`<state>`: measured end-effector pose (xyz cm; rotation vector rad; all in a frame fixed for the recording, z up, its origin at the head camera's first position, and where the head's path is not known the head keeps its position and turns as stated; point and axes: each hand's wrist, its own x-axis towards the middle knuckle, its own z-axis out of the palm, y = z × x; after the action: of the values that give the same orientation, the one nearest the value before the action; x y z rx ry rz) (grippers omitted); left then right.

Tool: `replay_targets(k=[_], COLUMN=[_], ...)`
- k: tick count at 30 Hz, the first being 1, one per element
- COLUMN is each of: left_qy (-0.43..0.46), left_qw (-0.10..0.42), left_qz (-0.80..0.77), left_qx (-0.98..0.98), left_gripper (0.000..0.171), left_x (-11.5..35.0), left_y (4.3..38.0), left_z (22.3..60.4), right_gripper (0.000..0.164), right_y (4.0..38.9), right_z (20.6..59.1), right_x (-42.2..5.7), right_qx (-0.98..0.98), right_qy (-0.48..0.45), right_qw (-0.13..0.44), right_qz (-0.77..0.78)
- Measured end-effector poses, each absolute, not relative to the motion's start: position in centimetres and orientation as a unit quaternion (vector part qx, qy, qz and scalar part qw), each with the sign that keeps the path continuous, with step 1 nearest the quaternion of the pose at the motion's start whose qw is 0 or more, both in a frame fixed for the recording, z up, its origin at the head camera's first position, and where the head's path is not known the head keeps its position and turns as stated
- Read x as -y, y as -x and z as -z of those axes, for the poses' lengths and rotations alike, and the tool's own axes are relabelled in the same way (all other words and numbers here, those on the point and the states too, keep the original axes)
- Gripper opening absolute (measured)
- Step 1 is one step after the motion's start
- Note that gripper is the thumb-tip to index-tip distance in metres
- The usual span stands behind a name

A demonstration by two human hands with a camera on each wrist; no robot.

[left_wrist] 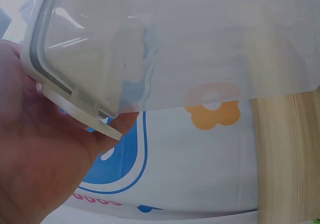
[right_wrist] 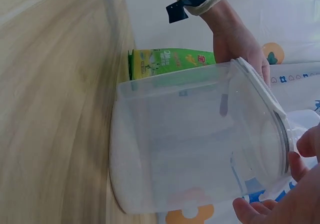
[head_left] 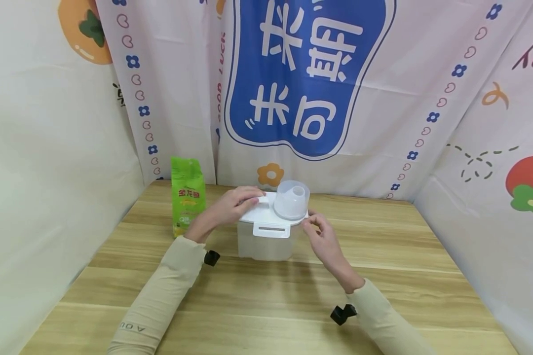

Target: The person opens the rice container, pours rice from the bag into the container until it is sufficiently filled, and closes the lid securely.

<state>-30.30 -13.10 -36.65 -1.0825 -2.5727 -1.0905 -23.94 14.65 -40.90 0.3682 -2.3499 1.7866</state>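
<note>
We see a wooden table. The right hand bends its fingers at one edge of a white lid; we cannot tell if they pinch it. The left hand holds the lid's other side, fingers bent. Below both hands stands a see-through box. Between them a clear cup sits on the lid. Left of the left hand stands a green bag. Behind the hands hangs printed cloth.

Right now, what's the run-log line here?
left hand: on lid; right hand: at lid's right edge; cup: on lid; container: upright on table; green bag: left of container
</note>
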Motion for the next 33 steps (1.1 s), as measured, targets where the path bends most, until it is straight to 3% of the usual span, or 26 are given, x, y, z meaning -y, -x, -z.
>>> replay_targets(k=[8,16,24,33], left_qy=[0.381,0.410,0.387,0.298], left_qw=[0.086,0.123,0.111,0.103], left_qz=[0.345,0.290,0.257,0.261], left_qx=[0.853,0.856,0.879,0.913], left_gripper=[0.029,0.028,0.028,0.031], left_x=[13.0,12.2,11.4,10.0], left_y=[30.5,31.0,31.4,31.8], left_z=[36.6,35.8,35.2,35.2], right_gripper=[0.023,0.033,0.038,0.035], right_y=[24.7,25.8,26.1,25.9], right_z=[40.0,38.7,38.8,38.9], right_x=[-15.7,-16.3,-16.6,-16.7], right_qx=[0.754,0.742,0.733,0.743], right_qy=[-0.125,-0.151,-0.170,-0.165], right_qw=[0.089,0.089,0.030,0.019], right_qz=[-0.639,-0.648,-0.658,-0.649])
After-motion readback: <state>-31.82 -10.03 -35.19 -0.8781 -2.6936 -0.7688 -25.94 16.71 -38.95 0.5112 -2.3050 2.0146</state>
